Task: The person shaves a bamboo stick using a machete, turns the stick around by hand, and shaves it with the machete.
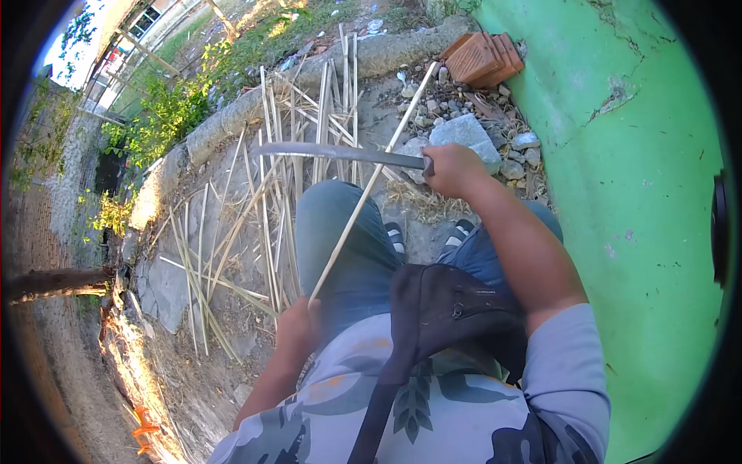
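My right hand (452, 170) grips the handle of a long knife (332, 151), its blade stretching left across my knee. My left hand (297, 329) holds the near end of a thin bamboo strip (371, 182), which runs up and away over my left thigh, crossing the blade, to the stones near the wall. I sit with jeans-clad legs (340, 247) stretched out, and a dark bag (440, 309) hangs on my chest.
Several split bamboo strips (263, 209) lie scattered on the ground ahead. A green wall (641, 178) rises on the right. Stones (468, 131) and red tiles (483, 58) sit at its base. A concrete curb (224, 120) and weeds lie beyond.
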The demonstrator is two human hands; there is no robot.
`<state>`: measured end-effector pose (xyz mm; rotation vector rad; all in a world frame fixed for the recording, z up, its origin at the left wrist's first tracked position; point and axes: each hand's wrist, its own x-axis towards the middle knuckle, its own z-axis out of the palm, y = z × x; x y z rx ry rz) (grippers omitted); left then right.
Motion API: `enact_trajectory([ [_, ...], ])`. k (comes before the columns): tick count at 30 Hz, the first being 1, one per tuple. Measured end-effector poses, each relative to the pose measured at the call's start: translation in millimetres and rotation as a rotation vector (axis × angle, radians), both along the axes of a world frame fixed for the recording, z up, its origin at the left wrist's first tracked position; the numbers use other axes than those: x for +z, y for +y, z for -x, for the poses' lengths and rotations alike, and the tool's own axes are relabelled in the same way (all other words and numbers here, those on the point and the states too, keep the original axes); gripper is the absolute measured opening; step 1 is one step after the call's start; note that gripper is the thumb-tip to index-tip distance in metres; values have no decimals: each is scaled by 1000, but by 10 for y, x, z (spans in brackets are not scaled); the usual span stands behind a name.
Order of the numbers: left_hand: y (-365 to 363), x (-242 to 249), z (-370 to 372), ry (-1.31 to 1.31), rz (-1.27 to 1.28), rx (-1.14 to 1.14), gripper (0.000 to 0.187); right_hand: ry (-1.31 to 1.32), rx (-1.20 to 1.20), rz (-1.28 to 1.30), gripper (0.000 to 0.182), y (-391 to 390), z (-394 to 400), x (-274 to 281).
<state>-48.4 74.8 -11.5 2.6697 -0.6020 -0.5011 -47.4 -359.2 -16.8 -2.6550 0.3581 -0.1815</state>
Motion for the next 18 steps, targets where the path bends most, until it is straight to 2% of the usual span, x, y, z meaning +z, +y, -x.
enact_trajectory([
  [3, 46, -7, 0, -1, -17, -7, 42, -32, 25, 46, 14, 135, 49, 152],
  [6, 81, -32, 3, 3, -5, -9, 43, 98, 68, 119, 16, 249, 96, 228],
  [9, -61, 92, 23, 13, 4, 12, 42, 81, -52, -45, 14, -47, -54, -40],
  [14, 37, -30, -3, -19, -39, -28, 40, 27, 2, 31, 11, -15, 104, 128],
  [17, 91, -93, -1, -23, 39, -55, 38, 13, 66, 114, 12, 144, 184, 197],
  [18, 72, -84, -2, -26, 19, -53, 38, 25, 21, 60, 13, 95, 164, 135],
])
